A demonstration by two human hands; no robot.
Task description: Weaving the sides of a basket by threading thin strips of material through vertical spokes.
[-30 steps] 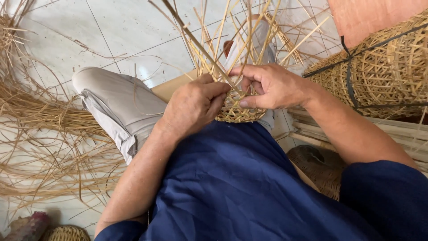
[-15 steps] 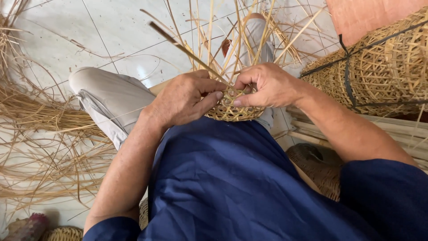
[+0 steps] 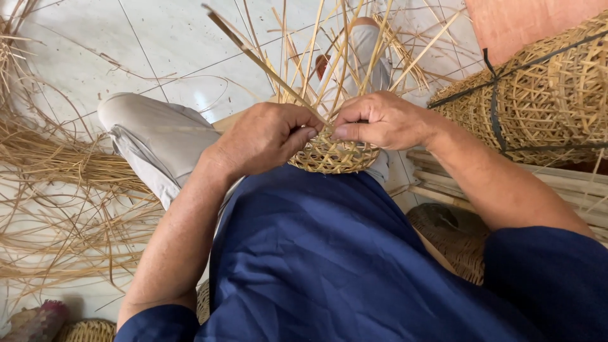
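A small half-woven bamboo basket (image 3: 334, 155) rests in my lap, its loose upright strips (image 3: 342, 57) fanning upward. My left hand (image 3: 269, 136) pinches a long flat bamboo strip (image 3: 253, 54) that slants up to the left from the basket's rim. My right hand (image 3: 380, 119) grips the rim and strips on the basket's right side, thumb pressed against the weave. Both hands nearly touch above the basket.
Loose bamboo strips (image 3: 57, 190) lie heaped on the white tiled floor at left. A bundle of finished woven baskets (image 3: 544, 95) tied with black strap lies at right, flat slats (image 3: 506, 183) beneath it. Another woven piece (image 3: 453, 237) sits by my right side.
My left hand has shifted left and lower along the strip. The long strip has swung to slant further left. The right hand stays on the rim.
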